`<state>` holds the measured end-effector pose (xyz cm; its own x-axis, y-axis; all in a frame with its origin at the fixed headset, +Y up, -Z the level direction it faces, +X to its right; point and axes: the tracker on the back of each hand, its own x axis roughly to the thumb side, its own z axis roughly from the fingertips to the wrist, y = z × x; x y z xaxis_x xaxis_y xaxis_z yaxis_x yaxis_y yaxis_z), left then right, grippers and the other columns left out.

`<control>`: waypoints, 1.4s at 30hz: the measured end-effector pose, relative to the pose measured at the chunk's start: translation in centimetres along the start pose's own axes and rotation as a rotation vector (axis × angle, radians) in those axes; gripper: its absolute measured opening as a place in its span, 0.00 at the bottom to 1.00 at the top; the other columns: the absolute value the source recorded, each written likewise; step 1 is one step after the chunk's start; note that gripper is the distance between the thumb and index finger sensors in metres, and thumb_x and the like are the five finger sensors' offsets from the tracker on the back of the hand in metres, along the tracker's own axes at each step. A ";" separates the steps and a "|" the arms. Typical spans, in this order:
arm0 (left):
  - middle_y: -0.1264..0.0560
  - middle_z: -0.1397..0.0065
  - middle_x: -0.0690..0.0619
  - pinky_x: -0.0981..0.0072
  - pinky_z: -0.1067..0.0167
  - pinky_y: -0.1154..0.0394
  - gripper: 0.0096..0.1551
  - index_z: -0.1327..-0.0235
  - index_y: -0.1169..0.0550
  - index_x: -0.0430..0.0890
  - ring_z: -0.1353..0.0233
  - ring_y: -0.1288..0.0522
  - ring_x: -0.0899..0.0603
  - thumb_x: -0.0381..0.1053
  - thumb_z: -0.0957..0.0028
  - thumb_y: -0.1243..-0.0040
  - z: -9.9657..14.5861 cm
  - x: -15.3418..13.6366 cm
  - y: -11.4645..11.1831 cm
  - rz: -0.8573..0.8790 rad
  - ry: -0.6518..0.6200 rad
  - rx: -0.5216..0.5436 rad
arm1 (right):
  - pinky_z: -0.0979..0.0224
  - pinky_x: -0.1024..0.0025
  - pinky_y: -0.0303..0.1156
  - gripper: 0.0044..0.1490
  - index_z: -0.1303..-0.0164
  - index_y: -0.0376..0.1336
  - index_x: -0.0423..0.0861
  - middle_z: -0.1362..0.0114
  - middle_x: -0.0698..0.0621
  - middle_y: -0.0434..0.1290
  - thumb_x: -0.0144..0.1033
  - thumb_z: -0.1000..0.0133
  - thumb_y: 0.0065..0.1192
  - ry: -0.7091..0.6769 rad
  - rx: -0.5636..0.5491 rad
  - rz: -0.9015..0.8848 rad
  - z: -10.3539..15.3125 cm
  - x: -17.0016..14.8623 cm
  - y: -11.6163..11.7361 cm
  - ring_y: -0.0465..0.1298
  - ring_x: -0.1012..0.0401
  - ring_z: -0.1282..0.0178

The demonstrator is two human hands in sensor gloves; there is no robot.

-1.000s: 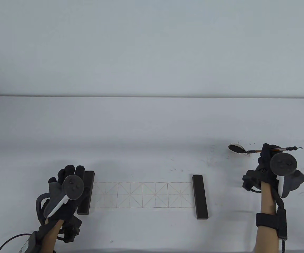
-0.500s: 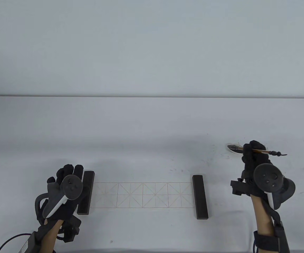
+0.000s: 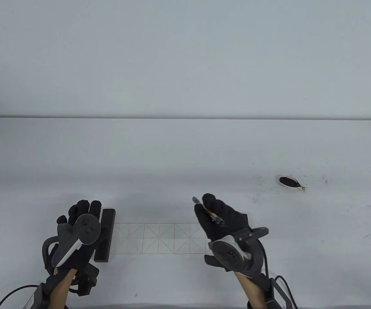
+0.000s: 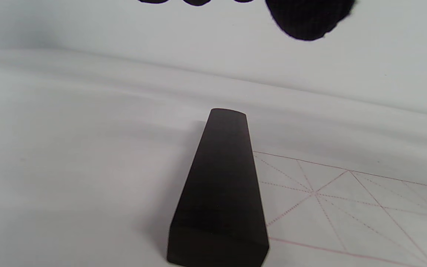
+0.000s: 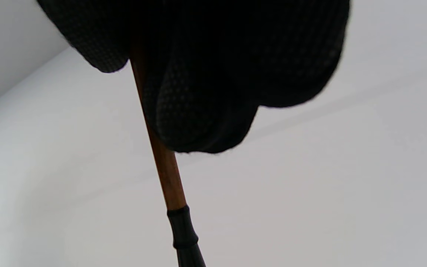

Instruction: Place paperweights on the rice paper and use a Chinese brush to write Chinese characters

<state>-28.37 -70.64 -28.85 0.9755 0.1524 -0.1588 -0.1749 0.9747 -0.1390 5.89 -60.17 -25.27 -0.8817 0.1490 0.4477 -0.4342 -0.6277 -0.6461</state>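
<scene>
A gridded strip of rice paper (image 3: 159,238) lies near the table's front edge. A dark bar paperweight (image 3: 108,235) lies on its left end, seen close in the left wrist view (image 4: 221,193) beside the paper (image 4: 347,200). My left hand (image 3: 84,209) rests just left of that bar, fingers (image 4: 306,18) relaxed, holding nothing. Over the paper's right end, my right hand (image 3: 206,206) grips the brown-handled brush (image 3: 209,212), tip pointing up and left. Its fingers (image 5: 206,74) wrap the handle (image 5: 169,181). The right paperweight is hidden under this hand.
A small white ink dish (image 3: 290,182) with black ink sits at the right, with ink specks scattered around it on the white table (image 3: 172,154). Cables trail from both wrists at the front edge.
My right hand has carried the brush from the ink dish leftward and toward the front, over the paper's right end, now covering the right paperweight. The left hand stayed put.
</scene>
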 end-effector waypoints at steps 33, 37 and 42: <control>0.62 0.07 0.49 0.36 0.17 0.65 0.50 0.12 0.61 0.61 0.08 0.61 0.35 0.64 0.43 0.54 -0.1 -0.1 0.1 0.015 -0.002 -0.023 | 0.59 0.70 0.82 0.25 0.45 0.70 0.41 0.53 0.45 0.84 0.46 0.41 0.58 -0.263 0.288 -0.091 4.7 12.7 11.5 0.86 0.60 0.62; 0.62 0.07 0.49 0.36 0.17 0.65 0.50 0.12 0.60 0.61 0.08 0.60 0.36 0.64 0.43 0.54 -0.1 -0.1 0.1 0.015 -0.003 -0.024 | 0.59 0.69 0.82 0.25 0.44 0.70 0.41 0.53 0.45 0.84 0.46 0.41 0.58 -0.267 0.292 -0.088 4.8 12.8 11.7 0.86 0.60 0.62; 0.62 0.07 0.48 0.36 0.17 0.65 0.50 0.12 0.60 0.61 0.08 0.60 0.36 0.64 0.43 0.54 -0.1 0.0 0.0 0.012 -0.004 -0.028 | 0.58 0.69 0.82 0.25 0.44 0.70 0.41 0.52 0.45 0.84 0.46 0.41 0.58 -0.279 0.311 -0.086 5.2 13.1 12.0 0.86 0.60 0.61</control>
<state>-28.40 -70.62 -28.94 0.9739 0.1642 -0.1569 -0.1898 0.9679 -0.1647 -9.93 -69.72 -23.98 -0.7419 0.0253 0.6700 -0.3903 -0.8289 -0.4009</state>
